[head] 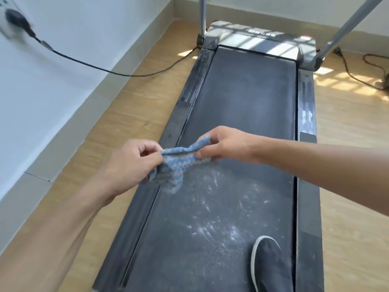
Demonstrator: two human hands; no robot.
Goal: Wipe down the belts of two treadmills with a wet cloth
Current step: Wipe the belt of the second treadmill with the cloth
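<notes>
A blue-grey cloth (177, 165) hangs stretched in the air between both hands, above the left side of the belt. My left hand (131, 161) pinches its left end and my right hand (223, 145) pinches its right end. Below them runs the dark treadmill belt (242, 114), with white dusty smears (216, 226) across its near half. Only one treadmill is in view.
My dark shoe (268, 264) stands on the belt at the lower right. Grey side rails (307, 114) flank the belt, and two upright posts (202, 17) rise at the far end. A black power cord (105, 69) runs from a wall plug (17, 20) across the wooden floor (353, 127).
</notes>
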